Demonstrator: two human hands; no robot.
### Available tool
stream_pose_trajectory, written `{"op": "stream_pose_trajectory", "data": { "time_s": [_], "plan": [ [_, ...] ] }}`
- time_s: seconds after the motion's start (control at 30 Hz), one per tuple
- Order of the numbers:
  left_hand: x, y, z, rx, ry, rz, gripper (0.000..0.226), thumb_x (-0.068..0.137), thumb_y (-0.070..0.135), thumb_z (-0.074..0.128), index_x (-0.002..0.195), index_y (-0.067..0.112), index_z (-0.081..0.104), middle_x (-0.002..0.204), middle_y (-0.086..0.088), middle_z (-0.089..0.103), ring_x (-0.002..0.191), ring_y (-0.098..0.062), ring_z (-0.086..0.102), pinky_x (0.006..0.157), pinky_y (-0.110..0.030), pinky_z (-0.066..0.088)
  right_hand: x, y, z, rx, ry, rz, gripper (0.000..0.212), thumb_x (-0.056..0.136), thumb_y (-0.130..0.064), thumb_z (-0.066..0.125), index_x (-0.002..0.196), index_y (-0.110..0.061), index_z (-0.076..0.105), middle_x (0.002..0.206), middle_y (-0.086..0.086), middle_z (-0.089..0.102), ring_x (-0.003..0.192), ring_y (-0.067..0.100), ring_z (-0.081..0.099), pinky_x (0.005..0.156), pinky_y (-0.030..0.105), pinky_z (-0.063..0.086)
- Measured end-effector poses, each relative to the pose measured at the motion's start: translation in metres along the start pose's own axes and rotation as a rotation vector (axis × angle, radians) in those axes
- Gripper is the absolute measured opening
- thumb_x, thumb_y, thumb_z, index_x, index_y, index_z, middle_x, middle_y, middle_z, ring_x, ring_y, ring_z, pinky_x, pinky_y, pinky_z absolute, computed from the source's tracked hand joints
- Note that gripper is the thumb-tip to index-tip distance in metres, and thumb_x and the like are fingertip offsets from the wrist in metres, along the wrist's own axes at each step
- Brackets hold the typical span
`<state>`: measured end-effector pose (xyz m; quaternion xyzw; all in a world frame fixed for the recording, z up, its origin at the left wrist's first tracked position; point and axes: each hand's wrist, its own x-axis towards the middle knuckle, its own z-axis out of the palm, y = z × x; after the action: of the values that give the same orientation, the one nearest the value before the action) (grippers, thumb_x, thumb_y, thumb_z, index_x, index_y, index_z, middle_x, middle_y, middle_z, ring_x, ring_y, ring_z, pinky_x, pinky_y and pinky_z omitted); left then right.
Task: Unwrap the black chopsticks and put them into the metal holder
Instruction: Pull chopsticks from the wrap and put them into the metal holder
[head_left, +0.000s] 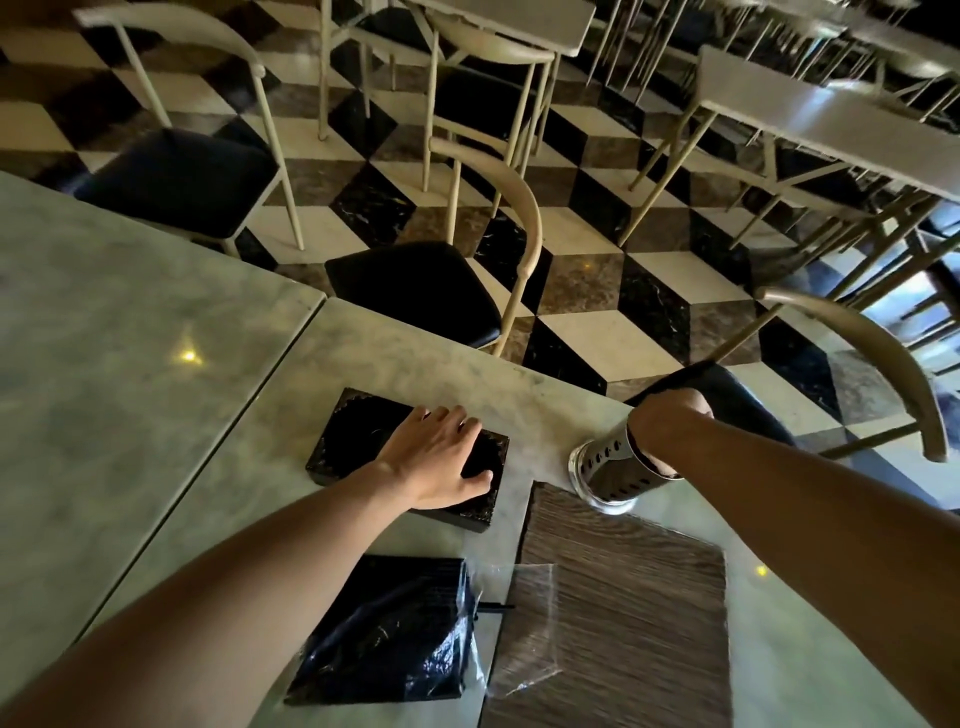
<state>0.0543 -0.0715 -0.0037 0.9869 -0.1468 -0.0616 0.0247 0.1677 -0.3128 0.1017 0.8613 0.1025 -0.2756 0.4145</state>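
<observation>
Centrally, black chopsticks (670, 382), a bundle too blurred to count, fill the closed right hand (667, 415) above one perforated metal holder (615, 467); the open left hand (439, 457) rests flat on one black box (353, 426).

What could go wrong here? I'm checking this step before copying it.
1. The holder is tilted near the table's far edge, with the right hand at its mouth gripping black chopsticks; it could tip or roll off.
2. One loose chopstick pokes out of the plastic-wrapped bundle and could slide away.
</observation>
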Motion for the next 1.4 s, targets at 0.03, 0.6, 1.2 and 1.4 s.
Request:
{"op": "stream_pose_trajectory", "data": {
  "time_s": [0.03,0.6,1.2,1.4],
  "plan": [
    [-0.002,0.001,-0.003,0.009,-0.004,-0.001,0.079,0.089,0.070,0.026,0.138,0.011,0.045,0.137,-0.012,0.055,0.120,-0.031,0.056,0.105,-0.047,0.042,-0.002,0.002,0.003,0.009,0.004,0.010,0.042,0.089,-0.019,0.060,0.130,-0.011,0.054,0.132,0.006,0.055,0.117,0.025,0.056,0.097,0.034,0.047],
    [-0.072,0.055,-0.009,-0.019,0.060,-0.039,0.086,0.087,0.070,0.025,0.141,0.007,0.046,0.135,-0.017,0.054,0.122,-0.034,0.051,0.112,-0.048,0.035,-0.092,-0.045,0.006,0.306,0.521,-0.479,0.014,0.090,-0.023,0.050,0.088,-0.015,0.062,0.091,0.005,0.065,0.080,0.027,0.063,0.063,0.035,0.054],
    [-0.177,0.097,0.114,-0.053,-0.238,-0.165,0.139,0.067,0.097,0.032,0.160,0.001,-0.006,0.168,-0.023,-0.015,0.156,-0.035,-0.018,0.125,-0.060,-0.004,-0.094,-0.204,0.162,0.870,0.363,-0.648,0.036,0.084,-0.003,0.057,0.119,-0.005,0.049,0.114,0.015,0.047,0.091,0.036,0.061,0.075,0.043,0.050],
    [-0.181,0.097,0.118,-0.063,-0.147,-0.134,0.133,0.072,0.093,0.044,0.158,-0.005,0.019,0.166,-0.030,0.011,0.156,-0.042,0.010,0.123,-0.065,0.014,-0.101,-0.214,0.169,1.038,0.444,-0.703,0.039,0.085,-0.012,0.059,0.123,-0.005,0.054,0.116,0.010,0.052,0.092,0.027,0.062,0.078,0.040,0.055]
  ]
}}
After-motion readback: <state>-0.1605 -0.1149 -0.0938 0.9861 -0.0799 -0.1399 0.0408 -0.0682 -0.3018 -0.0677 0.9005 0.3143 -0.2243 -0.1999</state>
